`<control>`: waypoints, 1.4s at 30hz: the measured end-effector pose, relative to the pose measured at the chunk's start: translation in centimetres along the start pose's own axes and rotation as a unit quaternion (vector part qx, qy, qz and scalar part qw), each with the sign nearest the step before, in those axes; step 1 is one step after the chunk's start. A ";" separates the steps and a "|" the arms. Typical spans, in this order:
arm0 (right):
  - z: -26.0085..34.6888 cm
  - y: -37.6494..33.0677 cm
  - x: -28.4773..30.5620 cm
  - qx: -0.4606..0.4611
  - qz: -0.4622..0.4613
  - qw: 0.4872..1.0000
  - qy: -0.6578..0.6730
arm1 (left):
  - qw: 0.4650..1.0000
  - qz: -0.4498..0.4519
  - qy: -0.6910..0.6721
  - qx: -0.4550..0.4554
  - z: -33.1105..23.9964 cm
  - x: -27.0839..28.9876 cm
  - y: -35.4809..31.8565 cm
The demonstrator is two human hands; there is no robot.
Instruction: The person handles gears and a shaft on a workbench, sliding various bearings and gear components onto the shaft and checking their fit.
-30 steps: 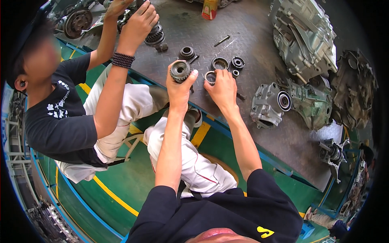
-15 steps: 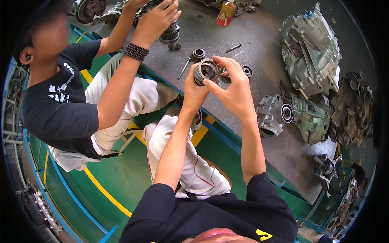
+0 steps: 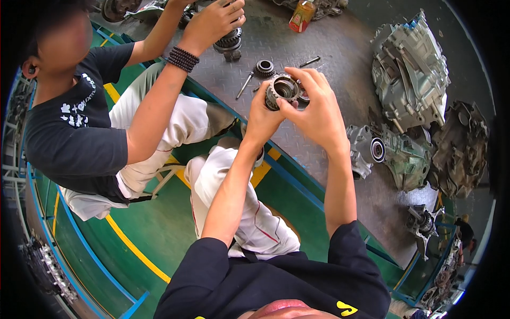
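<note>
A metal toothed gear part (image 3: 272,101) is held over the near edge of the table. My left hand (image 3: 263,119) is closed round its side. My right hand (image 3: 321,110) pinches the thin toothed ring (image 3: 295,80) on top of it between thumb and fingers. The ring touches the gear part; whether it is fully seated cannot be seen. Just beyond my hands lie a small gear (image 3: 264,67) and a thin metal rod (image 3: 245,85). Another small round part, partly behind my right hand, is mostly hidden.
A co-worker's hand (image 3: 215,24) is near a gear shaft (image 3: 229,45) at the left. The steel table (image 3: 340,58) also carries a short pin (image 3: 309,61), a bottle (image 3: 302,16), a large gearbox housing (image 3: 410,72) and smaller castings (image 3: 406,159) on the right.
Both my hands have shifted slightly right with the gear part, and its ring opening is tilted more towards view. The whole view has moved a little. The co-worker's hands stay near the shaft.
</note>
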State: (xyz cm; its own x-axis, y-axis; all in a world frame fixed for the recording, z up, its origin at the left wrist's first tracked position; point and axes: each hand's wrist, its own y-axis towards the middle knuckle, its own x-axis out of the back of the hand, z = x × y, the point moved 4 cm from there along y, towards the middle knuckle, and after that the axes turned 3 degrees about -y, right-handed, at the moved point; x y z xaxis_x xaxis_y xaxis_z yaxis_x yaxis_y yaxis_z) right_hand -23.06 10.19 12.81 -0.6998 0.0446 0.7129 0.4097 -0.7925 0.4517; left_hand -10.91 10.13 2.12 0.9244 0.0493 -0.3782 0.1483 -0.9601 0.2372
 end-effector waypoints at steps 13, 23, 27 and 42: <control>-1.1 4.5 4.3 0.038 0.113 0.992 0.043 | 0.998 0.020 0.063 0.005 0.4 -0.4 -0.1; -5.0 -1.7 -4.9 -0.071 -0.035 0.916 0.394 | 0.996 0.020 0.066 -0.052 -0.2 -0.4 -0.3; -5.8 -2.4 -5.5 -0.063 -0.022 0.935 0.349 | 0.999 0.028 -0.017 -0.004 0.5 -0.6 -0.1; -6.6 -2.4 -6.4 -0.047 0.047 0.884 0.463 | 0.994 0.092 0.060 0.008 0.3 1.1 0.5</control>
State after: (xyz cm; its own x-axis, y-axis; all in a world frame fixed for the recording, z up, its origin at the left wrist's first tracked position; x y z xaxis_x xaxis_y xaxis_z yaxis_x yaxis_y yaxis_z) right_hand -23.43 7.81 3.59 -0.8622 -0.5063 -0.0184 0.4716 -0.8153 0.3360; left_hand -9.90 9.59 1.61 0.9708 -0.0959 -0.2196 -0.0322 -0.9603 0.2773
